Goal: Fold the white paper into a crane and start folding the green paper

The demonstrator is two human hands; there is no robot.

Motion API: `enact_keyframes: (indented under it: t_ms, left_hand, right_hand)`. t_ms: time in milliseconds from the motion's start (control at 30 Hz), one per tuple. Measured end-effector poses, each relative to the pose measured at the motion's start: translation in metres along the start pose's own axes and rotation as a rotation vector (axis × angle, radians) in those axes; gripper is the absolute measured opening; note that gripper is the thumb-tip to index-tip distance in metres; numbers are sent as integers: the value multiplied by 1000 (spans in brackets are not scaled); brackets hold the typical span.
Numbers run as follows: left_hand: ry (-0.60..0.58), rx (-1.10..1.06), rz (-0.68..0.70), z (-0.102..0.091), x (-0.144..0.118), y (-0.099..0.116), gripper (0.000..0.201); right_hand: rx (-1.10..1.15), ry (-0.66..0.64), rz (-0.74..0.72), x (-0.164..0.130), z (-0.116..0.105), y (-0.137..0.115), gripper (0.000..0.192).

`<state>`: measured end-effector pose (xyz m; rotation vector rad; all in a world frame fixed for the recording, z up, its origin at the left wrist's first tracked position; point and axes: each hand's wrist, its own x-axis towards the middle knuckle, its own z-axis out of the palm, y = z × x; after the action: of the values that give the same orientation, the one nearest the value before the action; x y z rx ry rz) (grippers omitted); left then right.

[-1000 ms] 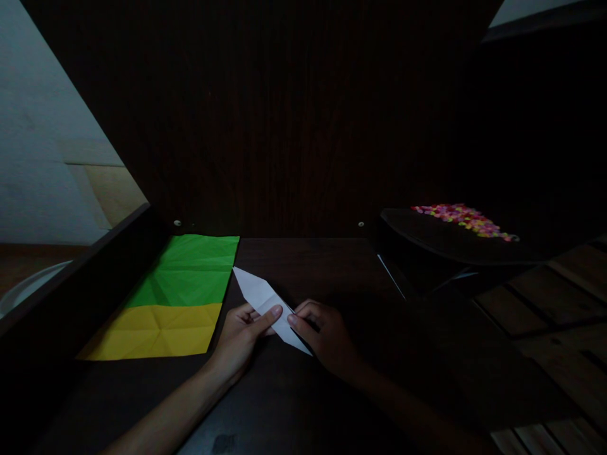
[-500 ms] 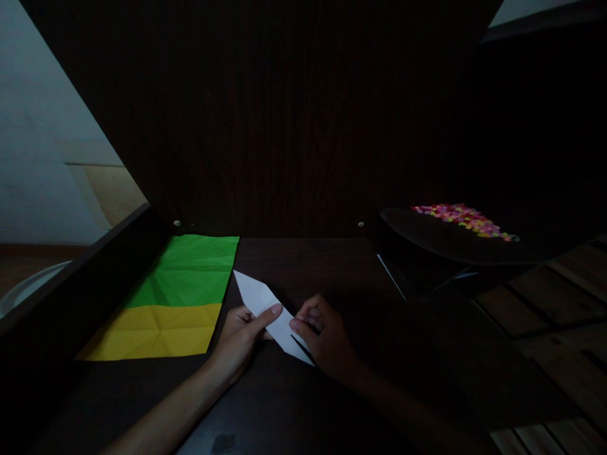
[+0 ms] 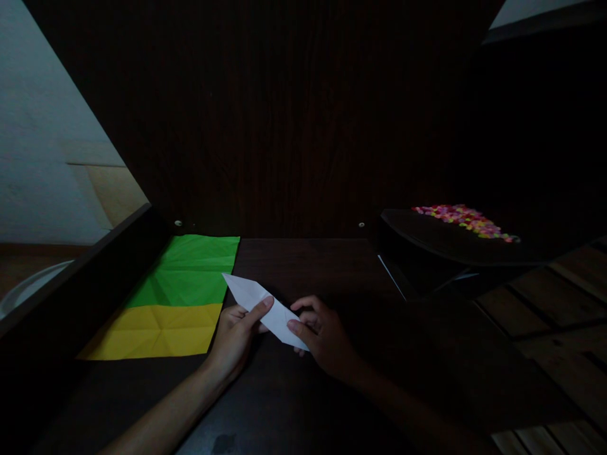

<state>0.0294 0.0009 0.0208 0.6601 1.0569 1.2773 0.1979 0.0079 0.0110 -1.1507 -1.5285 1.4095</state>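
A folded white paper point(image 3: 249, 291), long with a pointed upper-left tip, is held between both hands over the dark wooden table. My left hand point(image 3: 239, 335) pinches its left half, thumb on top and fingers underneath. At the lower-right end my right hand point(image 3: 320, 332) grips it with the thumb pressed on the face; some of its fingers are curled at the far edge and behind. Left of the paper lie creased sheets, green point(image 3: 190, 272) above and yellow point(image 3: 156, 332) below, the paper's tip close to the green one.
A raised dark wooden panel point(image 3: 284, 126) stands behind the table point(image 3: 265, 404). To the right, a dark bag-like item point(image 3: 427, 234) bears a colourful flower-like pattern. A dark ledge point(image 3: 95, 259) runs along the left, and slatted wood point(image 3: 559, 303) shows at right.
The paper has shifted slightly left and turned flatter. The dark gap at its lower-right end has closed under my right thumb, and the right fingers have spread a little.
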Motion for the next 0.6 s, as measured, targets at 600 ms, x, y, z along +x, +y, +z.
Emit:
enact_keyframes:
  t_ms: [600]
  left_hand:
    - [92, -66, 1, 2, 1, 6, 28]
  right_hand:
    - [129, -151, 151, 9, -2, 8, 53]
